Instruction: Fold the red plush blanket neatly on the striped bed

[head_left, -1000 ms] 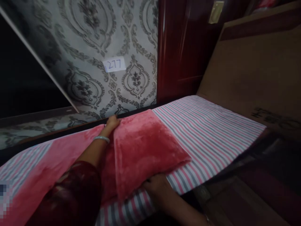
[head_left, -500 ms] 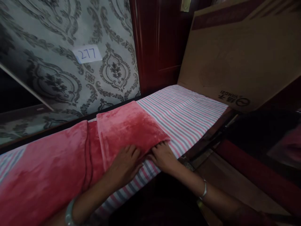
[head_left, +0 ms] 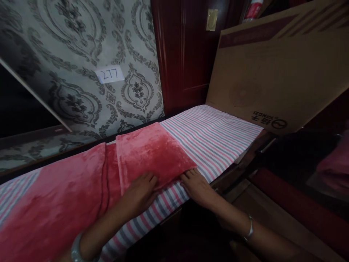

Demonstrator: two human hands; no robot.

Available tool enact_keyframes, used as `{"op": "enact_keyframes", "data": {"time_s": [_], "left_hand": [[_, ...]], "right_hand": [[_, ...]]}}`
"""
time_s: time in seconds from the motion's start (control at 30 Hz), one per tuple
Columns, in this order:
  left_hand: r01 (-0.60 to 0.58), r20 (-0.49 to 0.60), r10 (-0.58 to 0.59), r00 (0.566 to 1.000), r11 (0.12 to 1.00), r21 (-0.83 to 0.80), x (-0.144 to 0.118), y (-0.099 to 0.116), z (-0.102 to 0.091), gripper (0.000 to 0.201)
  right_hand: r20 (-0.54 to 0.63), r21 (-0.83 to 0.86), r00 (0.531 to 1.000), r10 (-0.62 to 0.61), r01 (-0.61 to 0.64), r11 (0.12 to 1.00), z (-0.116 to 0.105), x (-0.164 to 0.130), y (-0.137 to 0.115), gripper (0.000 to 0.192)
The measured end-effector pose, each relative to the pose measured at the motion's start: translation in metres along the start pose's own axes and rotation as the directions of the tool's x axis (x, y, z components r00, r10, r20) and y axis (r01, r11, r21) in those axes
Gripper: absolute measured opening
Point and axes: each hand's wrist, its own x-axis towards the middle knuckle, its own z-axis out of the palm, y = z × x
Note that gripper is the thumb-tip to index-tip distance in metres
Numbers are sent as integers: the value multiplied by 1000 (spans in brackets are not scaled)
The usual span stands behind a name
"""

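The left hand [head_left: 140, 191] lies flat, fingers spread, on the near edge of a folded red blanket [head_left: 149, 153] spread over the striped sheet [head_left: 212, 134]. The right hand [head_left: 197, 185] rests open at the fold's near corner, fingertips touching it; whether they pinch the cloth is hard to tell. A cardboard box [head_left: 275, 72] leans beyond.
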Motion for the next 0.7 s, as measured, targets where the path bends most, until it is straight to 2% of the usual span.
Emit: {"op": "enact_keyframes", "data": {"time_s": [0.03, 0.13, 0.23, 0.3, 0.37, 0.5, 0.57, 0.7], "left_hand": [[-5, -12, 4, 1000, 999, -51, 3, -1, -7, 17], [-12, -59, 3, 998, 989, -151, 28, -6, -25, 34], [-65, -112, 46, 993, 983, -174, 74, -16, -35, 33], [-50, -85, 39, 996, 989, -138, 113, -26, -37, 31], [43, -44, -46, 998, 996, -72, 155, -41, -39, 30], [237, -78, -237, 968, 971, -6, 231, -84, -47, 34], [325, -64, -324, 944, 946, 9, 260, -106, -49, 35], [461, 38, -462, 886, 887, 26, 301, -141, -42, 40]], "right_hand": [[-9, 1, 1000, -1, 1, 1000, 0, -1, 0, 23], [-55, 4, 998, 4, -4, 1000, -2, -1, -1, 26], [-123, 20, 992, 31, -29, 999, -3, -1, -3, 23], [-183, 31, 982, 55, -51, 998, 1, -2, -4, 22], [-257, 46, 964, 73, -64, 997, 8, -3, -5, 23], [-387, 131, 915, 117, -72, 989, 30, -5, -5, 19], [-431, 184, 890, 147, -72, 980, 38, -5, -6, 17], [-502, 201, 849, 168, -75, 977, 45, -3, -3, 15]]}}
